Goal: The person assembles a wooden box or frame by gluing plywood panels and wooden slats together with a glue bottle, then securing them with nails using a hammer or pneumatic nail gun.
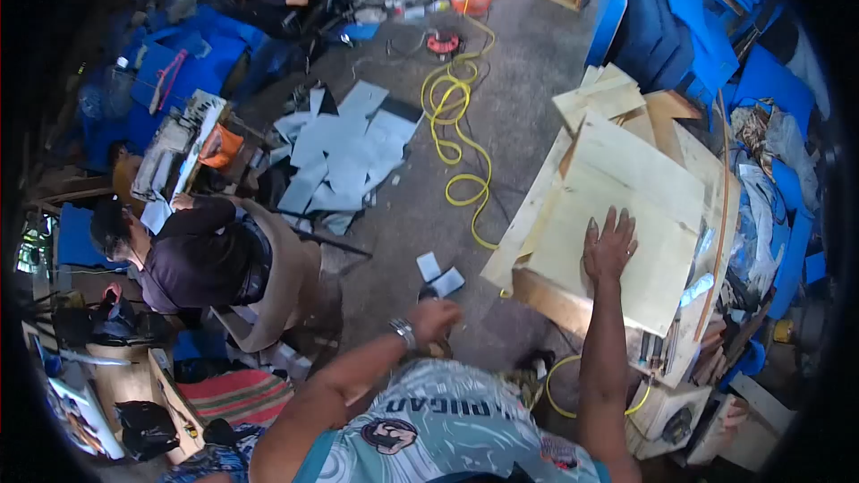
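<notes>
My right hand [610, 244] lies flat, fingers stretched, on a pale plywood panel [635, 179]. The panel rests on a stack of wooden boards, with a thick wooden edge [550, 300] showing at its near left. My left hand [436, 317], below a metal wristwatch [403, 333], hangs over the floor with its fingers curled in. Whether anything is inside that hand I cannot make out; a small dark shape shows just beyond it. Two small pale pieces [447, 282] lie on the floor past this hand.
Yellow hose or cable [465, 188] coils across the floor. Grey sheets [340, 152] are heaped left of it. A seated person [206, 255] works at a machine [174, 161] on the left. Blue panels [653, 27] lean at upper right. A speaker-like wooden box [671, 425] stands at lower right.
</notes>
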Demonstrator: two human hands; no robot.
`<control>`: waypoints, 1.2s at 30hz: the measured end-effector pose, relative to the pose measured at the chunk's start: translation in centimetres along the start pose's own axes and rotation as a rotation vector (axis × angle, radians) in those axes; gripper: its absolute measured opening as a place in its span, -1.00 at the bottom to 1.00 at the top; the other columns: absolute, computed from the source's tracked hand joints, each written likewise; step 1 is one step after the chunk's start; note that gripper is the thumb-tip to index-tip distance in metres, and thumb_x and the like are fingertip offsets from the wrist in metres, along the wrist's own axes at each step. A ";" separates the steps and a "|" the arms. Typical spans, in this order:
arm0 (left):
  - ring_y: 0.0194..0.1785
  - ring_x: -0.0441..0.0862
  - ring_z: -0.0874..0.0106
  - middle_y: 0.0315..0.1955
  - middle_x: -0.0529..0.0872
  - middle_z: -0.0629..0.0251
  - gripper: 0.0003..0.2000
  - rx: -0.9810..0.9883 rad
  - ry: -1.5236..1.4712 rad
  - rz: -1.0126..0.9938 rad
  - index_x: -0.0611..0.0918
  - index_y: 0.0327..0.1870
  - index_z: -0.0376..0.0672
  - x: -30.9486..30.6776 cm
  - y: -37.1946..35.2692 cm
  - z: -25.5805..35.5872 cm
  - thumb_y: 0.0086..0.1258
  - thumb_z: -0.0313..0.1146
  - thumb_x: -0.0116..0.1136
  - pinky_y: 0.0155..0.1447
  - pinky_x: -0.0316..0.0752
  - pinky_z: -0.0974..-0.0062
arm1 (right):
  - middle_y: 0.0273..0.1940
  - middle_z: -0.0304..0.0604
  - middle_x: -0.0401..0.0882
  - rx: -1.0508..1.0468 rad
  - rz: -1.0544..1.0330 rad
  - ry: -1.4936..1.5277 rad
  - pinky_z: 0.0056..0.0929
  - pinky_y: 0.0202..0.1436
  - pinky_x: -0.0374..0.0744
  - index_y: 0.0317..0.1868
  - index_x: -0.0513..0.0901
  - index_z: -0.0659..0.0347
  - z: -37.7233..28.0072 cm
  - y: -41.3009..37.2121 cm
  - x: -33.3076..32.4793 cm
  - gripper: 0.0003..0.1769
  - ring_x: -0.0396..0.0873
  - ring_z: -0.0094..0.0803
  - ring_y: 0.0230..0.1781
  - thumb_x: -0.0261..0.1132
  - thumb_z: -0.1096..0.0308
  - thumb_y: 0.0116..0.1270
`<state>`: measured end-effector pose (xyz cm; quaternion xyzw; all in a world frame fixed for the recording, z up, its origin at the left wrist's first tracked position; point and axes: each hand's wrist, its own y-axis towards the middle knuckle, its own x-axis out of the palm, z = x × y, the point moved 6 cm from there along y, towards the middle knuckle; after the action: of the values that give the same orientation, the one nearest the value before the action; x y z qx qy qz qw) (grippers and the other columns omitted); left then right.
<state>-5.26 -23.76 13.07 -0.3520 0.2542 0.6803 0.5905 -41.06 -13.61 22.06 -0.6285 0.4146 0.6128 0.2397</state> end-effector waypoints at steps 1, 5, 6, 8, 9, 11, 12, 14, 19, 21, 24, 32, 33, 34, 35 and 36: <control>-0.12 0.62 0.10 -0.18 0.66 0.16 -0.80 -0.096 0.005 -0.059 0.59 -0.16 -0.12 -2.7 -1.7 -2.2 0.20 -0.35 0.21 -0.07 0.54 0.17 | 0.51 0.01 0.04 0.051 -0.069 -0.111 0.19 0.51 -0.04 0.46 0.24 0.09 0.1 -0.7 1.8 -0.32 -0.06 -0.07 0.56 0.05 -0.05 0.45; -0.18 0.63 0.07 -0.31 0.66 0.17 -0.88 -0.301 0.045 0.280 0.63 -0.25 -0.15 -14.6 -7.2 -10.2 0.26 -0.34 0.21 -0.13 0.53 0.16 | 0.49 0.03 0.10 0.037 -0.050 -0.115 0.12 0.51 0.00 0.44 0.28 0.16 0.7 -0.4 3.1 -0.35 0.02 -0.06 0.52 0.05 -0.01 0.47; -0.19 0.64 0.08 -0.31 0.67 0.17 -0.89 -0.347 0.083 0.344 0.63 -0.26 -0.15 -16.8 -8.2 -12.1 0.27 -0.35 0.21 -0.13 0.53 0.16 | 0.44 0.08 0.20 0.019 0.037 -0.006 0.06 0.50 0.07 0.39 0.33 0.24 1.7 -0.4 3.3 -0.39 0.12 -0.02 0.47 0.08 0.06 0.46; -0.21 0.65 0.08 -0.31 0.69 0.17 -0.91 -0.442 0.157 0.477 0.63 -0.27 -0.15 -20.4 -9.7 -15.3 0.29 -0.36 0.21 -0.14 0.54 0.17 | 0.32 0.17 0.36 0.072 0.187 0.067 -0.07 0.45 0.21 0.28 0.42 0.37 3.3 -0.3 3.6 -0.47 0.29 0.04 0.36 0.11 0.16 0.46; -0.21 0.66 0.09 -0.30 0.69 0.17 -0.90 -0.469 0.149 0.561 0.64 -0.26 -0.15 -21.7 -10.0 -16.1 0.29 -0.36 0.22 -0.14 0.55 0.18 | 0.25 0.22 0.44 0.146 0.244 0.033 -0.14 0.42 0.29 0.23 0.46 0.43 3.6 -0.4 3.4 -0.51 0.37 0.06 0.31 0.11 0.20 0.47; -0.21 0.67 0.10 -0.27 0.71 0.15 -0.89 -0.523 0.140 0.726 0.64 -0.24 -0.15 -23.9 -10.1 -17.2 0.27 -0.37 0.23 -0.13 0.56 0.19 | 0.28 0.21 0.41 0.233 0.202 -0.020 -0.10 0.44 0.27 0.25 0.45 0.42 4.3 -0.2 4.0 -0.49 0.33 0.05 0.34 0.08 0.16 0.50; -0.20 0.67 0.11 -0.26 0.71 0.15 -0.89 -0.543 0.100 0.694 0.65 -0.23 -0.16 -24.5 -9.4 -17.7 0.27 -0.39 0.24 -0.12 0.56 0.21 | 0.29 0.20 0.40 0.237 0.184 -0.055 -0.11 0.45 0.26 0.26 0.44 0.41 4.4 -0.1 4.3 -0.48 0.32 0.04 0.35 0.08 0.15 0.50; -0.18 0.69 0.14 -0.25 0.72 0.14 -0.88 -0.580 0.013 0.621 0.65 -0.21 -0.17 -24.2 -7.3 -18.2 0.26 -0.41 0.25 -0.09 0.57 0.26 | 0.33 0.15 0.35 0.270 0.141 -0.107 -0.14 0.46 0.24 0.30 0.40 0.40 3.5 0.0 3.9 -0.45 0.27 0.00 0.39 0.08 0.13 0.49; -0.16 0.69 0.15 -0.24 0.73 0.14 -0.87 -0.352 -0.096 0.440 0.67 -0.22 -0.17 -25.5 2.8 -23.2 0.26 -0.37 0.27 -0.07 0.56 0.30 | 0.38 0.10 0.30 0.308 0.104 -0.106 -0.15 0.49 0.21 0.35 0.36 0.34 4.0 -0.1 4.5 -0.45 0.23 -0.02 0.42 0.07 0.14 0.50; -0.16 0.69 0.14 -0.25 0.73 0.14 -0.86 -0.293 -0.114 0.414 0.67 -0.23 -0.17 -27.8 8.9 -26.4 0.28 -0.34 0.27 -0.07 0.55 0.29 | 0.36 0.11 0.33 0.328 0.118 -0.144 -0.14 0.49 0.21 0.34 0.37 0.32 4.7 -0.4 4.8 -0.48 0.25 0.01 0.41 0.07 0.17 0.51; -0.14 0.66 0.06 -0.24 0.70 0.09 -0.82 -0.331 -0.167 0.281 0.66 -0.27 -0.20 -29.8 17.9 -33.5 0.31 -0.27 0.22 -0.07 0.55 0.20 | 0.33 0.09 0.35 0.398 0.122 -0.274 -0.09 0.45 0.27 0.33 0.38 0.28 4.8 -0.5 4.9 -0.51 0.30 0.01 0.37 0.02 0.18 0.53; -0.18 0.67 0.04 -0.31 0.73 0.01 -0.71 -0.550 -0.050 0.164 0.69 -0.24 -0.25 -37.6 31.9 -51.9 0.33 -0.15 0.18 -0.05 0.54 0.19 | 0.36 -0.08 0.34 0.979 -0.102 -0.443 -0.14 0.37 0.38 0.39 0.37 0.01 5.6 -2.4 5.5 -0.52 0.36 -0.08 0.34 -0.11 0.09 0.57; -0.18 0.68 0.07 -0.32 0.73 0.01 -0.71 -0.652 -0.080 0.182 0.70 -0.23 -0.23 -39.7 33.9 -52.3 0.32 -0.15 0.18 -0.05 0.55 0.20 | 0.38 -0.08 0.33 1.071 -0.152 -0.398 -0.15 0.39 0.37 0.40 0.37 0.02 3.8 -1.0 4.7 -0.52 0.34 -0.09 0.36 -0.12 0.08 0.58; -0.18 0.68 0.05 -0.34 0.72 -0.01 -0.71 -0.606 0.011 0.178 0.69 -0.26 -0.21 -41.0 35.9 -54.1 0.32 -0.14 0.15 -0.06 0.54 0.18 | 0.38 -0.08 0.33 1.065 -0.150 -0.431 -0.17 0.40 0.37 0.39 0.37 0.02 4.7 -1.5 5.4 -0.52 0.33 -0.09 0.37 -0.13 0.09 0.58; -0.17 0.67 0.03 -0.34 0.72 -0.03 -0.71 -0.574 0.070 0.113 0.68 -0.26 -0.22 -41.9 38.0 -56.1 0.33 -0.14 0.12 -0.05 0.54 0.15 | 0.39 -0.08 0.33 1.059 -0.153 -0.461 -0.18 0.41 0.36 0.39 0.37 0.03 5.3 -2.0 5.8 -0.52 0.32 -0.09 0.38 -0.13 0.09 0.58; -0.17 0.66 0.00 -0.34 0.71 -0.05 -0.70 -0.542 0.130 0.042 0.67 -0.27 -0.22 -43.2 40.3 -57.8 0.34 -0.14 0.09 -0.05 0.53 0.13 | 0.38 -0.04 0.34 1.080 -0.158 -0.368 -0.19 0.43 0.33 0.38 0.37 0.12 5.9 -2.3 6.2 -0.51 0.28 -0.09 0.41 -0.12 0.12 0.58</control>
<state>-32.17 -101.73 7.91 -0.5348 0.1074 0.7114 0.4431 -43.16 -9.00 14.76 -0.3290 0.5720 0.3940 0.6398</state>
